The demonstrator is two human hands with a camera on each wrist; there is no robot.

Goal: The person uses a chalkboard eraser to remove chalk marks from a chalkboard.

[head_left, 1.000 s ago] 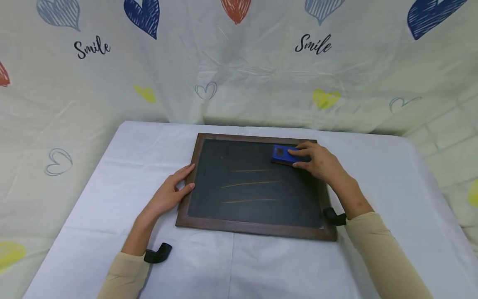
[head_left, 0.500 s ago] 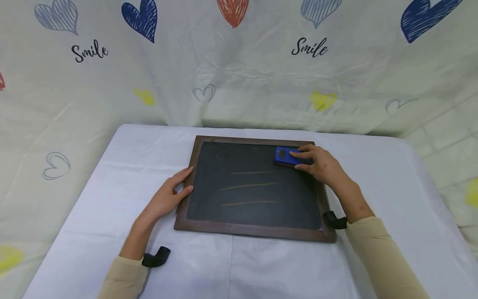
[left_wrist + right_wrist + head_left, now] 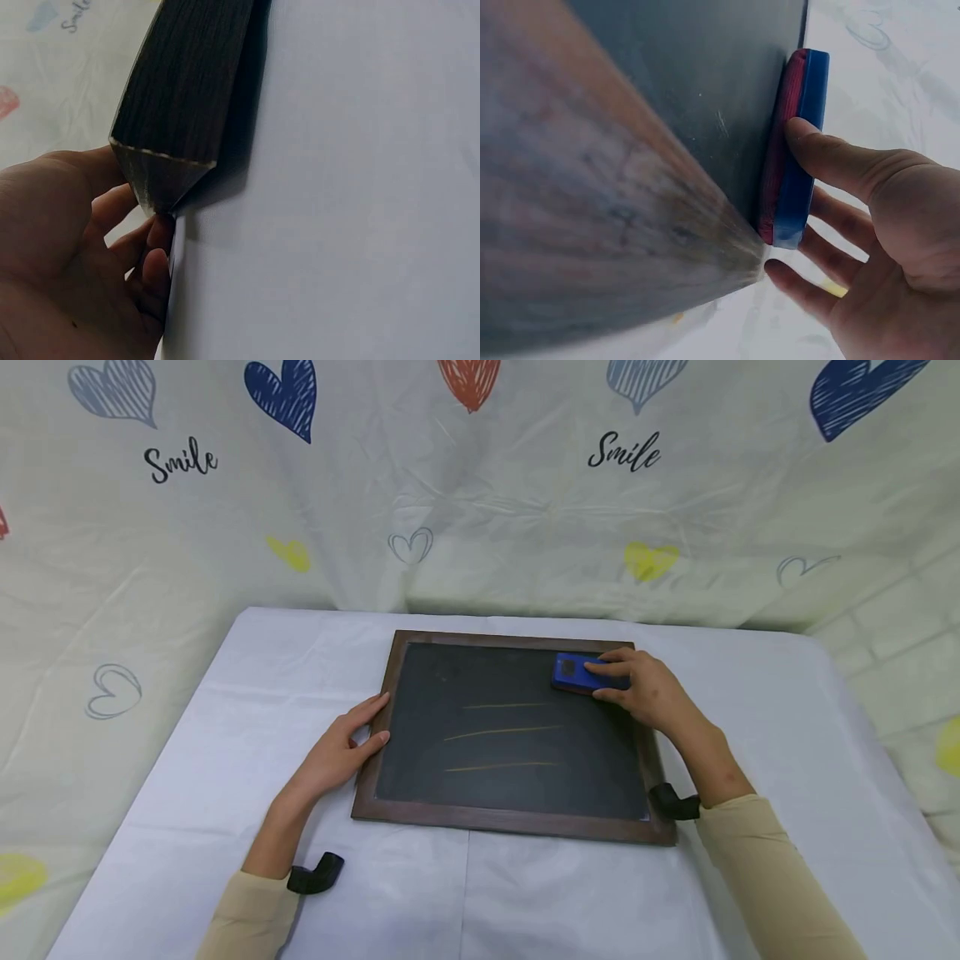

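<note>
Nearest the person, 2 beige sleeves (image 3: 765, 877) reach forward over a desk (image 3: 225, 760) draped in a pale cloth, each wrist carrying a small black camera mount (image 3: 315, 874).

The left hand (image 3: 335, 757) lies at the left edge of the wood-framed chalkboard (image 3: 517, 820), fingers nearly straight, thumb and fingertips resting against the frame; in the left wrist view the fingers (image 3: 154, 259) touch the frame's underside near a mitred corner. It grips nothing.

The chalkboard lies flat in the middle of the desk, its dark surface (image 3: 510, 739) bearing 3 faint yellow chalk lines (image 3: 501, 732), one above the other.

Farther on, the right hand (image 3: 647, 687) holds a blue eraser (image 3: 576, 670) with a red felt underside (image 3: 776, 150) against the board's far right corner, thumb on one long side, fingers curled round the other.

Behind the desk hangs a cream curtain (image 3: 480, 510) printed with hearts and the word "Smile".
</note>
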